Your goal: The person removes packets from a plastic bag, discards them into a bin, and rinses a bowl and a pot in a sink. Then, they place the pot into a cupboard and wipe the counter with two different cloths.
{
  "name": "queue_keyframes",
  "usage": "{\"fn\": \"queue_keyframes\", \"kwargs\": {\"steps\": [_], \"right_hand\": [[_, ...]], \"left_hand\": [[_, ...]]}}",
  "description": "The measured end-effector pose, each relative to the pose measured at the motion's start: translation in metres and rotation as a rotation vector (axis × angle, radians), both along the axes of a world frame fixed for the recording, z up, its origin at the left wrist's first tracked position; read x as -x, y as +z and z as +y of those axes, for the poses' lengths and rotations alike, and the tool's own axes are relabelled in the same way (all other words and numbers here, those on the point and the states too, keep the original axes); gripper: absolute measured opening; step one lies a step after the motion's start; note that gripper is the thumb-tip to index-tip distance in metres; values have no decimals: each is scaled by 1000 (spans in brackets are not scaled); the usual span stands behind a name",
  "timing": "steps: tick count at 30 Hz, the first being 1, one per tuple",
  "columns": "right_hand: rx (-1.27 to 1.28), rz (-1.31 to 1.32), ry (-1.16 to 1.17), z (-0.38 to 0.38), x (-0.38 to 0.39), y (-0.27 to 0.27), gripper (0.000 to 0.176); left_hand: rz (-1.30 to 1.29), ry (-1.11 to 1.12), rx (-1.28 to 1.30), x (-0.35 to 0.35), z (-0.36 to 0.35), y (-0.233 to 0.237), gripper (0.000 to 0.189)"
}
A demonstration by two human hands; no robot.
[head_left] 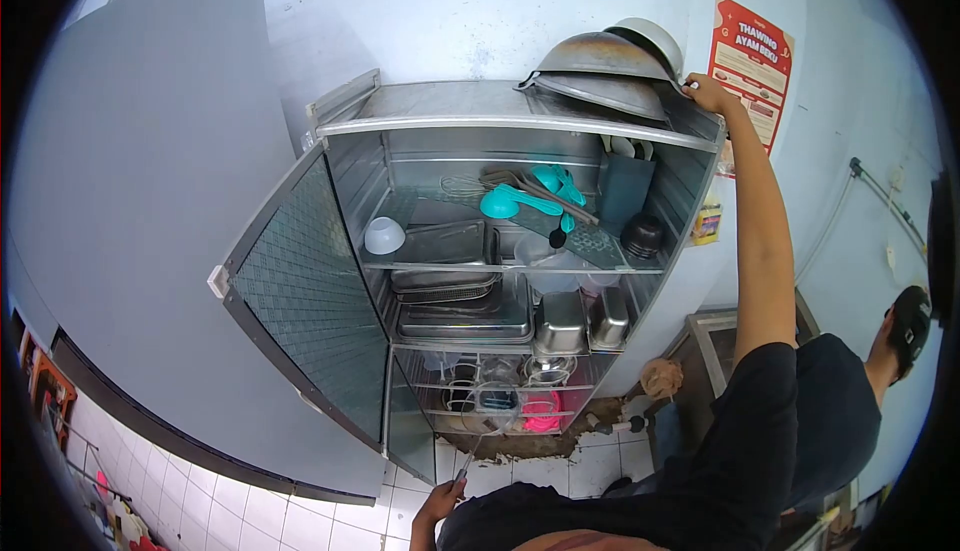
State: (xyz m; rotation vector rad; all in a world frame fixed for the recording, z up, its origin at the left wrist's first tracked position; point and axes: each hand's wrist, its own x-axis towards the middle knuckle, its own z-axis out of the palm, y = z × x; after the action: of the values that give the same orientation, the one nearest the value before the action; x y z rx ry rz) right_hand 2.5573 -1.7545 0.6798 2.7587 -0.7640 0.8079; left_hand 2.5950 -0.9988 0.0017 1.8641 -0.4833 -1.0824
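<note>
At the top right of the cabinet [440, 106], my right hand [708, 93] is closed on the handle of a large wok [600, 54], which lies upside down among stacked pans on the cabinet top. Low in the view, my left hand [440, 501] is closed around the dark handle of a thin metal utensil [466, 465] pointing up toward the lower shelves; its far end is hard to make out. Inside the open cabinet are turquoise scoops [500, 201], a whisk [462, 186], a white bowl [384, 236] and metal trays [445, 245].
The glass door [305, 271] hangs open on the left beside a large grey panel [150, 201]. A co-worker in a black cap [908, 321] is at the right, near a metal-framed unit [715, 336]. Pink item [542, 409] on the bottom shelf.
</note>
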Motion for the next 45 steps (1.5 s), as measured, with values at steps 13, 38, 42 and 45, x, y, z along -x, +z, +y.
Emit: {"fn": "queue_keyframes", "kwargs": {"steps": [13, 38, 42, 45], "right_hand": [[163, -409, -106, 34, 24, 13, 41], [-870, -228, 410, 384, 5, -345, 33], [-143, -264, 540, 307, -75, -287, 34], [-57, 0, 447, 276, -156, -263, 30]], "left_hand": [[30, 10, -19, 23, 3, 32, 64], [-22, -240, 379, 1, -89, 167, 69], [-95, -204, 28, 14, -24, 105, 61], [90, -209, -188, 44, 37, 37, 67]]}}
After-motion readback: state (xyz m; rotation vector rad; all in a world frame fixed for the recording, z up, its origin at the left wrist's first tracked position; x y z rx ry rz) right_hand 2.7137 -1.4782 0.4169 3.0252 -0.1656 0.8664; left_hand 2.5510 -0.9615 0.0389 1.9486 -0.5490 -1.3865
